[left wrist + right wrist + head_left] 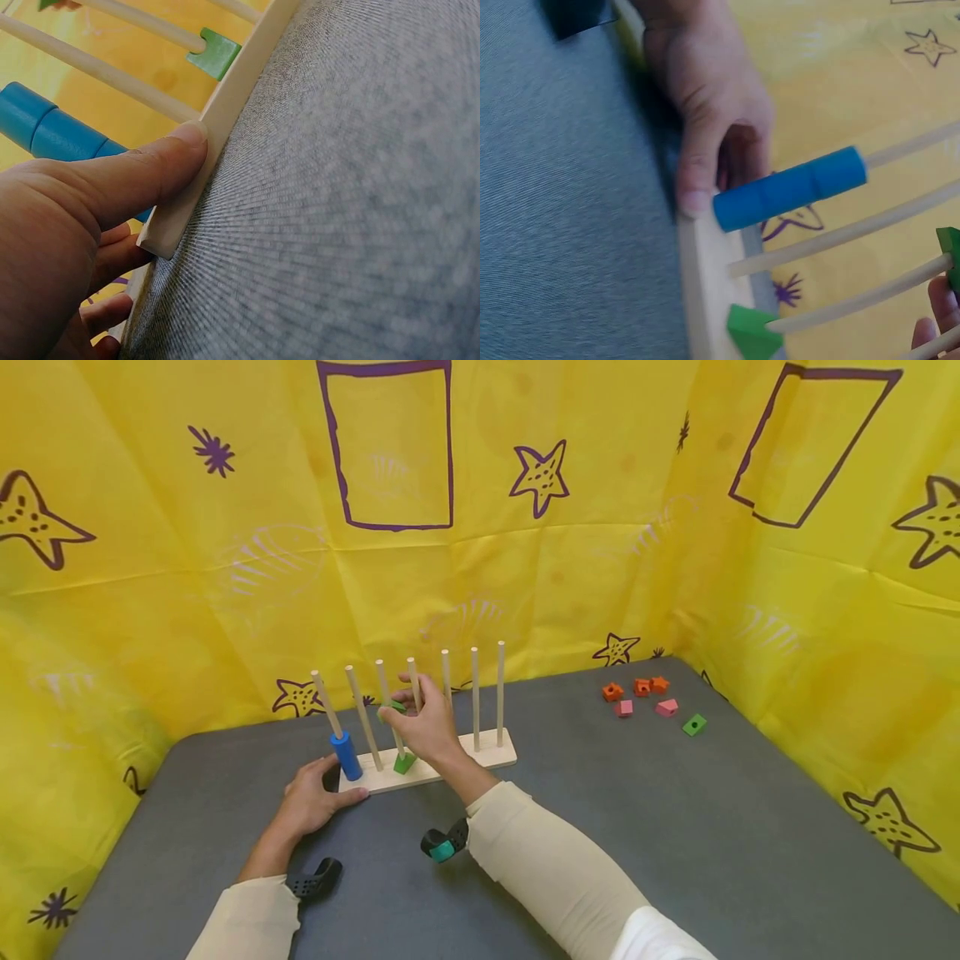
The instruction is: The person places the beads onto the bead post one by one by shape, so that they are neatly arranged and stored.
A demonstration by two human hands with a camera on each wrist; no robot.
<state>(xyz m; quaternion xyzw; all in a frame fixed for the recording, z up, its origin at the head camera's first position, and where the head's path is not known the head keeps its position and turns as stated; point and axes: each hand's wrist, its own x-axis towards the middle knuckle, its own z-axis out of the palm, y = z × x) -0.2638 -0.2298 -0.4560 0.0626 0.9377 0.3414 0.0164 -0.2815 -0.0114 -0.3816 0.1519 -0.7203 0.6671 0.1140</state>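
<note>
A pale wooden base (390,779) bears a row of several upright pegs. My left hand (309,797) grips its left end, thumb along the front edge. Blue cylinders (791,187) are stacked on the leftmost peg beside that hand. At the foot of the third peg sits a green block (405,763). Higher on the same peg, my right hand (429,722) pinches another green block (949,251), which the peg passes through. In the head view this upper block is partly hidden by the fingers.
On the grey table's right side lie several loose blocks: orange star-shaped ones (612,692), pink ones (667,707) and a green one (694,724) with a hole. A yellow patterned cloth (487,577) hangs behind and at the sides. Black straps (318,881) are on both wrists.
</note>
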